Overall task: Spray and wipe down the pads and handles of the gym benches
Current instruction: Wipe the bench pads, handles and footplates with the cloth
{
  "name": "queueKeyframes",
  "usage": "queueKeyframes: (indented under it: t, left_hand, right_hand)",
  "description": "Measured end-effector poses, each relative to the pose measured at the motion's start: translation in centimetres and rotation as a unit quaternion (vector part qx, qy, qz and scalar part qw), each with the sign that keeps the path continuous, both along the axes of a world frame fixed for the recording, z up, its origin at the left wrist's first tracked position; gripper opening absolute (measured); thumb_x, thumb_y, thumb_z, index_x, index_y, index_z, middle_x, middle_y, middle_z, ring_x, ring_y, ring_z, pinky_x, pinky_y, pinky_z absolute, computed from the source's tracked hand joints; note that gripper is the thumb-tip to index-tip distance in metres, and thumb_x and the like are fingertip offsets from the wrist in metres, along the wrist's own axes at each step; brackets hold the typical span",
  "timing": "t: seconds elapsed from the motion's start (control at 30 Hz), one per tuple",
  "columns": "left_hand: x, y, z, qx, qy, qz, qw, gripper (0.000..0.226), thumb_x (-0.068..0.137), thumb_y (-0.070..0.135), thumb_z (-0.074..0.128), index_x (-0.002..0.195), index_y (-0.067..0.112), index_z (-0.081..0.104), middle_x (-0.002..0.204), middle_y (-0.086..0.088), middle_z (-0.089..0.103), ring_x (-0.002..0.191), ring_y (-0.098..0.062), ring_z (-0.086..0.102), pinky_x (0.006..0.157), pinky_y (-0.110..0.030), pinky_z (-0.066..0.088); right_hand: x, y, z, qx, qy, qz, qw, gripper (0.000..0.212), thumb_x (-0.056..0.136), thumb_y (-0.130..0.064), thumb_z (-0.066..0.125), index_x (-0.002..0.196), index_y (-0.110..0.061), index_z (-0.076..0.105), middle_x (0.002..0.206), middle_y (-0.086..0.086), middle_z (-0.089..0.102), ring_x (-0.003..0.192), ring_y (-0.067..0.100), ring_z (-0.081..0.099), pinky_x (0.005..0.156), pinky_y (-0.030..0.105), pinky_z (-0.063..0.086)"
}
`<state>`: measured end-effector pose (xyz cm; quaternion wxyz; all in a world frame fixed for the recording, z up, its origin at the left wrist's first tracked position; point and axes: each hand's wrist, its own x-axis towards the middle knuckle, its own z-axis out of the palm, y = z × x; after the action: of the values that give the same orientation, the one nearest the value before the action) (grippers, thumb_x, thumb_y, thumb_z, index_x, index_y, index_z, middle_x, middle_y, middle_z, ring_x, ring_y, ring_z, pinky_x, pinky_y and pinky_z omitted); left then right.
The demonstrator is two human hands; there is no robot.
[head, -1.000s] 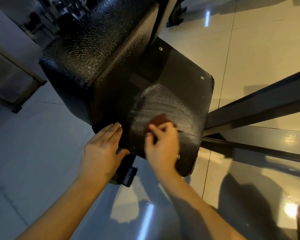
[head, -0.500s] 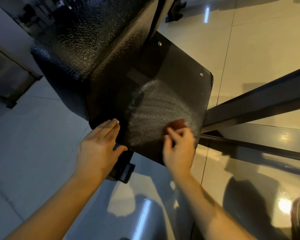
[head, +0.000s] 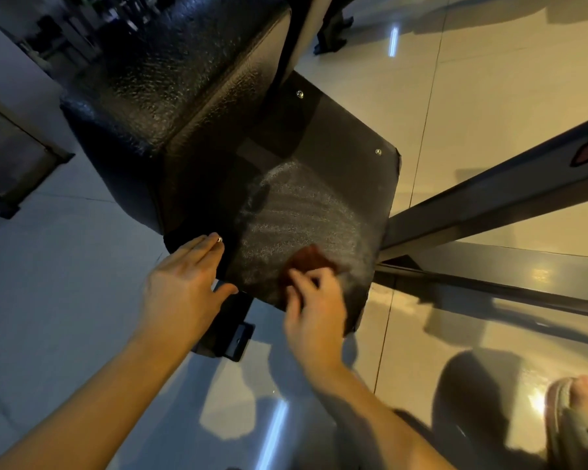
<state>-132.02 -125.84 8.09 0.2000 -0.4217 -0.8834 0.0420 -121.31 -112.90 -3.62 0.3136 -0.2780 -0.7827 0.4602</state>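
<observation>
Bench pad [head: 170, 96] long axis toward upper left; right hand [head: 314, 313] grips cloth [head: 308, 261].

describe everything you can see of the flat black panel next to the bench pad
The panel is a flat, dark sheet, roughly square, with small silver screws near its corners. It juts out tilted from under the textured pad. A whitish streaked film covers its middle. The left hand rests flat on its near left corner; the right hand holds a reddish-brown cloth against its near part.
</observation>
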Motion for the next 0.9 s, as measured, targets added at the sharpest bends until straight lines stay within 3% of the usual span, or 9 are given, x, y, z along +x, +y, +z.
queueKeyframes:
  t: [0.13,0.27,0.33,0.4,0.53,0.63,0.77,0.9]
  left_hand:
    - [0.0,0.0,0.0,-0.008,0.005,0.007,1.000,0.077,0.060,0.026,0.098,0.125,-0.002,0.068,0.130,-0.020,0.067,0.115,-0.038,0.068,0.096,-0.050,0.054]
    - [0.2,0.1,-0.1,0.002,0.000,0.007,1.000,0.075,0.063,0.026,0.097,0.126,-0.002,0.068,0.131,-0.020,0.067,0.116,-0.038,0.068,0.095,-0.050,0.054]
    - [0.2,0.2,-0.2,0.011,-0.001,0.002,1.000,0.075,0.061,0.024,0.098,0.125,-0.003,0.069,0.130,-0.020,0.067,0.115,-0.038,0.068,0.095,-0.049,0.054]
    - [0.3,0.2,-0.1,0.012,0.000,0.003,1.000,0.076,0.058,0.023,0.100,0.123,-0.003,0.070,0.129,-0.020,0.068,0.113,-0.038,0.069,0.096,-0.044,0.050]
    - [0.4,0.2,0.1,-0.011,0.001,0.015,1.000,0.078,0.056,0.024,0.100,0.123,-0.003,0.070,0.128,-0.020,0.069,0.113,-0.036,0.069,0.097,-0.039,0.046]
    - [0.1,0.0,0.1,-0.025,0.005,0.019,1.000,0.078,0.060,0.028,0.098,0.126,-0.002,0.068,0.130,-0.019,0.068,0.116,-0.035,0.068,0.098,-0.039,0.047]
    - [0.2,-0.1,0.0,-0.016,0.008,0.012,1.000,0.075,0.064,0.030,0.096,0.126,-0.001,0.068,0.131,-0.019,0.067,0.116,-0.036,0.068,0.097,-0.043,0.048]
    - [0.1,-0.1,-0.2,0.008,-0.002,0.000,1.000,0.075,0.061,0.025,0.098,0.124,-0.002,0.069,0.130,-0.019,0.068,0.115,-0.036,0.069,0.094,-0.047,0.055]
  right_hand:
    - [-0.8,1.1,-0.9,0.070,0.063,0.098,0.991,0.027,0.097,-0.018,0.064,0.123,-0.013,0.072,0.114,0.004,0.057,0.105,0.013,0.053,0.091,0.021,0.046]
    - [-1.9,6.3,-3.7,-0.044,-0.006,-0.059,0.997,0.023,0.098,-0.021,0.064,0.120,-0.018,0.072,0.117,-0.001,0.058,0.109,0.013,0.055,0.102,0.033,0.048]
    - [-1.7,7.8,-4.3,-0.105,-0.049,-0.135,0.984,0.024,0.099,-0.022,0.063,0.121,-0.018,0.070,0.118,0.000,0.058,0.110,0.017,0.058,0.101,0.028,0.043]
    - [-1.7,6.2,-3.0,-0.110,-0.086,-0.147,0.979,0.028,0.099,-0.022,0.062,0.126,-0.017,0.069,0.120,0.002,0.057,0.112,0.019,0.056,0.097,0.024,0.037]
    - [-1.7,-2.1,1.9,-0.029,0.022,0.015,0.999,0.027,0.098,-0.017,0.062,0.124,-0.014,0.069,0.116,0.003,0.056,0.105,0.016,0.055,0.093,0.027,0.047]
    - [-2.2,-1.8,1.4,0.015,0.084,0.085,0.993,0.027,0.099,-0.018,0.061,0.122,-0.010,0.071,0.112,0.006,0.056,0.101,0.017,0.056,0.089,0.025,0.048]
    - [-3.2,5.1,-2.1,-0.038,0.020,-0.025,0.999,0.025,0.099,-0.022,0.062,0.122,-0.016,0.071,0.119,0.001,0.055,0.108,0.010,0.052,0.103,0.032,0.048]
    - [-2.4,9.1,-3.9,-0.112,-0.072,-0.150,0.980,0.027,0.101,-0.023,0.060,0.125,-0.016,0.069,0.123,0.004,0.056,0.112,0.021,0.058,0.100,0.027,0.042]
